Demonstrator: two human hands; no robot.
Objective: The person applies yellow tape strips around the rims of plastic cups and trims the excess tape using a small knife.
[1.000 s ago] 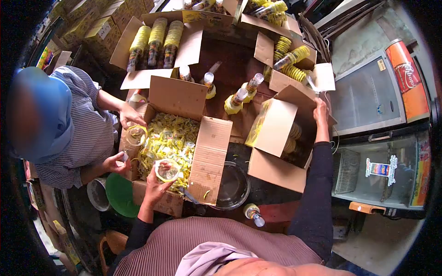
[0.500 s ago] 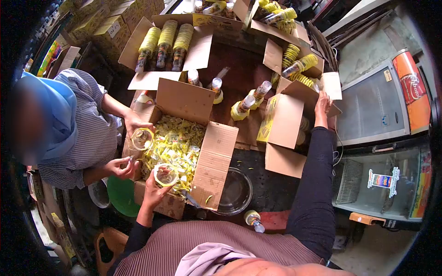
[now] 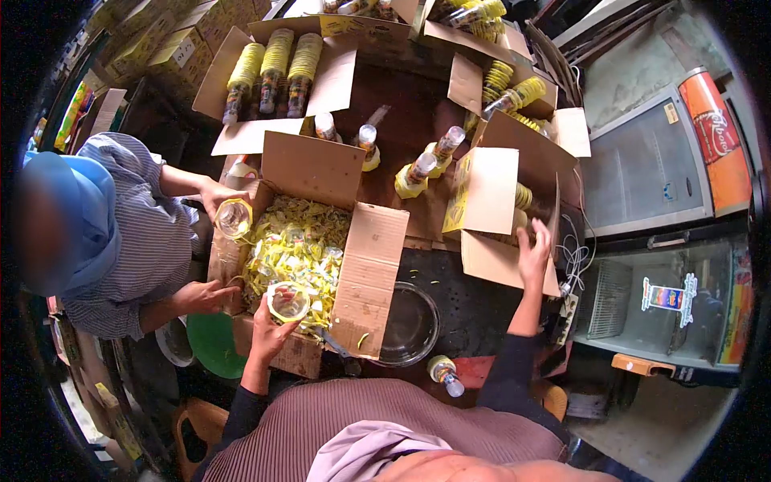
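My left hand [image 3: 269,336] is closed around a clear plastic cup with a yellow rim [image 3: 289,302]. That cup is above the near side of a carton full of yellow and white scraps [image 3: 301,257]. My right hand [image 3: 533,255] is raised at the opening of another carton [image 3: 491,189] with its fingers apart. Inside that carton, part of a stack of yellow-rimmed cups [image 3: 524,197] shows beyond my fingertips. A co-worker's hand holds a similar cup [image 3: 234,218] over the scrap carton's left side, and their other hand [image 3: 205,296] is by its edge.
Several upright cup stacks [image 3: 418,173] stand on the dark table. Farther back, cartons [image 3: 333,72] hold more stacks. Near me are a clear round basin [image 3: 411,353] and a stack lying on its side [image 3: 443,373]. A glass-fronted cooler [image 3: 642,321] is on the right.
My right hand has come back from the right carton's far flap to its near side. My left hand keeps hold of its cup. The co-worker's lower hand has moved left, away from the scraps.
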